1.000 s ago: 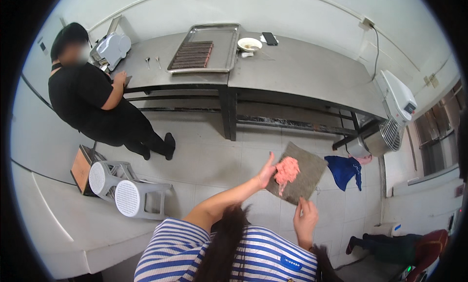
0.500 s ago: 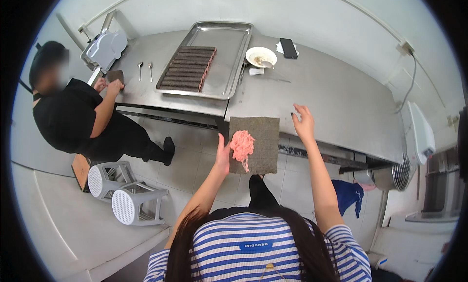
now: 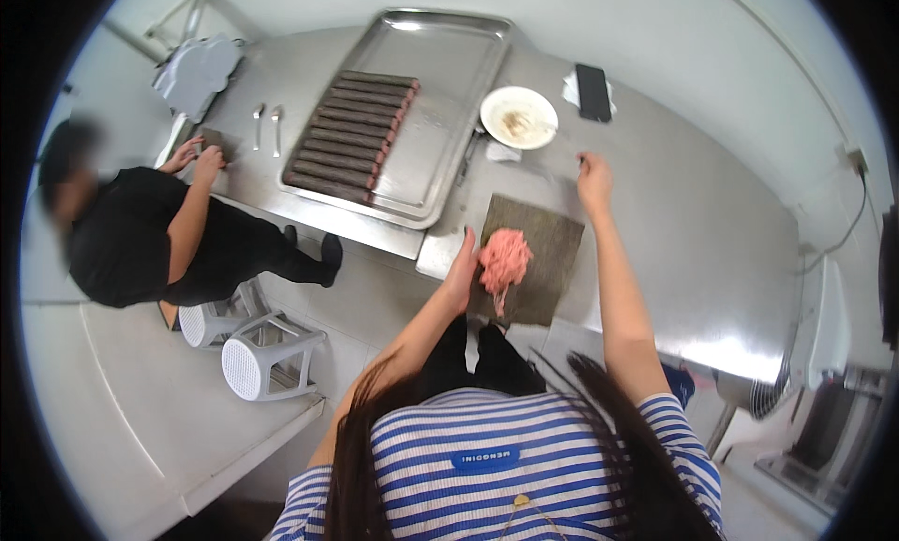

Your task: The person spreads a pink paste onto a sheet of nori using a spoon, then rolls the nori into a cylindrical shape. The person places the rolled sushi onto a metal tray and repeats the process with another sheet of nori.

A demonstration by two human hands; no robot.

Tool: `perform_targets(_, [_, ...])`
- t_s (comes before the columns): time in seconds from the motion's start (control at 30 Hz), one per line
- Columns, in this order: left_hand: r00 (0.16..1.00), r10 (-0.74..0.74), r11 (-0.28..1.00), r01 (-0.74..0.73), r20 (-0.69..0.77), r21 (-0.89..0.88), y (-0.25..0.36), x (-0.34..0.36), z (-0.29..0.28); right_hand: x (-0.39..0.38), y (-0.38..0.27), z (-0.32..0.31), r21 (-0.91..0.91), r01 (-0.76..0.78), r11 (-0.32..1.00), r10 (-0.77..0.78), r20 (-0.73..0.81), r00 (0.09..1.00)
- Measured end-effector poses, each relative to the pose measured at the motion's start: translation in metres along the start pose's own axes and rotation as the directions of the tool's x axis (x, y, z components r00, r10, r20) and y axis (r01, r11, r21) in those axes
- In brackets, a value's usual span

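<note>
Pink paste (image 3: 507,256) sits heaped on a dark sheet (image 3: 548,265) by the front edge of the desk (image 3: 698,213), left hand (image 3: 457,281) gripping its left side, while near the white bowl (image 3: 495,108) the right hand (image 3: 596,182) has curled fingers, whether pinching anything I can't tell.
</note>
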State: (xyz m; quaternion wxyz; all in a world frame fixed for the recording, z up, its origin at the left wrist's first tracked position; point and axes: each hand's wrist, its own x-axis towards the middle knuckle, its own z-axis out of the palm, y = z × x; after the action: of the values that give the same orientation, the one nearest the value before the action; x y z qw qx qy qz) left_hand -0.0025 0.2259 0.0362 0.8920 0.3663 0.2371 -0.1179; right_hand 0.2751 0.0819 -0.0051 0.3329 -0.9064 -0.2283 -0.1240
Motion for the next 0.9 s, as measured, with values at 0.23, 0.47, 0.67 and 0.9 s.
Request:
perform_targets(0.23, [0.966,0.112,0.94,-0.028,-0.231,0.34,-0.003,0.054,0.009,-0.047,0.01,-0.123,0.226,-0.278,0.934,0.284,0.002,0.959])
perform_targets(0.47, [0.959,0.258,0.685,-0.097,-0.116,0.722,-0.003,0.049,-0.006,-0.124,-0.044,-0.153,0.052,-0.244,0.968,0.22,0.289,0.932])
perform_targets(0.67, [0.9,0.43,0.509,-0.174,-0.074,0.843,-0.009,0.056,-0.004,-0.117,-0.095,-0.132,-0.313,0.299,0.901,-0.142,0.44,0.887])
perform_targets(0.9, [0.893,0.438,0.542,-0.171,-0.102,0.823,-0.018,0.059,-0.008,-0.098,-0.084,-0.103,-0.382,0.346,0.857,-0.138,0.477,0.868])
